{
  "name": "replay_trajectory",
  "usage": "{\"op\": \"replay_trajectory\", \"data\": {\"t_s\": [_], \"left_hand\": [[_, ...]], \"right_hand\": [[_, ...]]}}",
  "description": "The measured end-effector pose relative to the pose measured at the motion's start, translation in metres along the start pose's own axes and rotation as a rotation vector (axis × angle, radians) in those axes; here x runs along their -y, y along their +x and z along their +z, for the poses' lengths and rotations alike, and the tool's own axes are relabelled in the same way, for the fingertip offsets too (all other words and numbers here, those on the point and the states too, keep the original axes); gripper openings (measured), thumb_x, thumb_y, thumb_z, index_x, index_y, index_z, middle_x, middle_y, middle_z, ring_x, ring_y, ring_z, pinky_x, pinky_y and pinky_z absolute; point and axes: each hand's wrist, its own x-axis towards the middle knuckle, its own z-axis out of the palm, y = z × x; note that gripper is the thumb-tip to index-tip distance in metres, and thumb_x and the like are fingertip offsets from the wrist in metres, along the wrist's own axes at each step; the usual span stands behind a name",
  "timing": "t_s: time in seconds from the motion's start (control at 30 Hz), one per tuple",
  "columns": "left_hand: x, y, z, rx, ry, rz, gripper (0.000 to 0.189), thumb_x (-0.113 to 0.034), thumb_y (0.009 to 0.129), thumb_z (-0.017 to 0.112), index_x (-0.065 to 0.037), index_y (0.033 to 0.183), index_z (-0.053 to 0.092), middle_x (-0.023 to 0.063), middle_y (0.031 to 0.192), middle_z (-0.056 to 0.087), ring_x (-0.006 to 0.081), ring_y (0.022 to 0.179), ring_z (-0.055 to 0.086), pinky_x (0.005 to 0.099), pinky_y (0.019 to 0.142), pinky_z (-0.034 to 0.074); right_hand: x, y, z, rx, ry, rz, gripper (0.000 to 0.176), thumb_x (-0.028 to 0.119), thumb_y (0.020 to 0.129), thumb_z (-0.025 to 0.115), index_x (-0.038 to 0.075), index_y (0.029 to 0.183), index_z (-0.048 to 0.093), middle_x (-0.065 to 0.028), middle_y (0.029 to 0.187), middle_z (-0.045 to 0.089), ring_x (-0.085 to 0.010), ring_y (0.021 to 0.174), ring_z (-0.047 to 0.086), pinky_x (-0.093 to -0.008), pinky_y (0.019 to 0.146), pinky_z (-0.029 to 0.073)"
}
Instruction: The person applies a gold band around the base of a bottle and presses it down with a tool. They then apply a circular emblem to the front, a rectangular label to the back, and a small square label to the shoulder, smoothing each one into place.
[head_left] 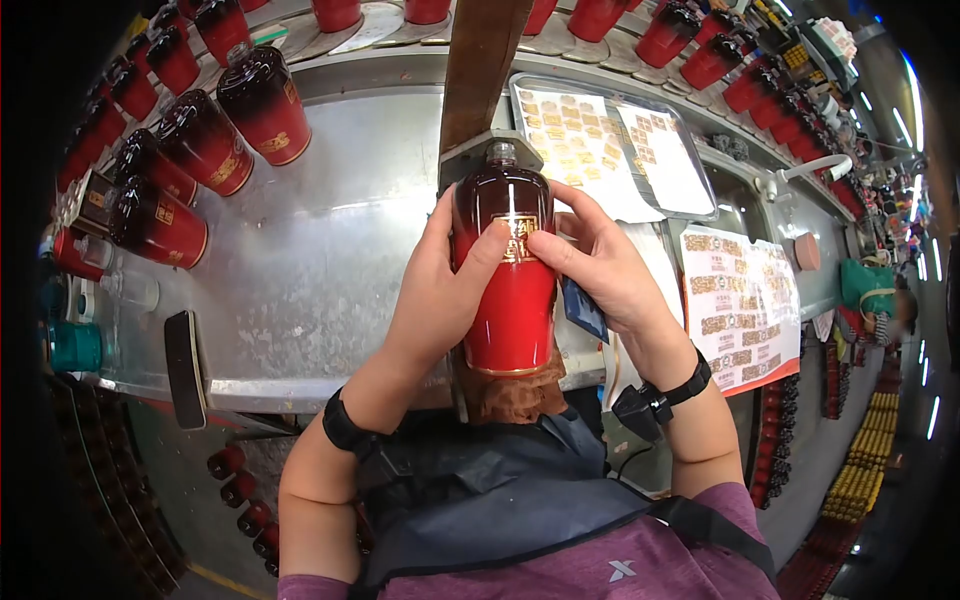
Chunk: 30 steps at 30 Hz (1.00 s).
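A red bottle (509,310), darkening to near black at its shoulder, lies before me with its clear neck pointing away. Its base end rests over a brown rag-like pad (515,397). My left hand (437,285) grips the bottle's left side, thumb pressed at the edge of a gold character label (517,238). From the other side my right hand (615,265) grips it too, its thumb also on the label. A dark blue flat piece (583,308) sticks out below my right palm, apparently tucked under the fingers.
Several similar bottles (265,105) stand at the left of the metal bench (330,240). To the right are a tray (690,175) with gold decal sheets, another decal sheet (740,300) and a white tap (815,170). A phone (185,370) leans at the front left edge.
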Motion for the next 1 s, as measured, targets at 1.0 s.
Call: {"op": "replay_trajectory", "data": {"t_s": [1.0], "left_hand": [[-0.006, -0.001, -0.007, 0.094, -0.179, -0.089, 0.058, -0.023, 0.101, 0.051, 0.002, 0.148, 0.030, 0.0123, 0.136, 0.050, 0.0168, 0.123, 0.049, 0.0308, 0.105, 0.040]], "right_hand": [[-0.005, -0.002, -0.035, -0.139, 0.108, 0.126, 0.055, 0.047, 0.102, 0.045, 0.003, 0.135, 0.052, -0.0025, 0.092, 0.062, -0.0066, 0.072, 0.050, -0.0197, 0.060, 0.042]]}}
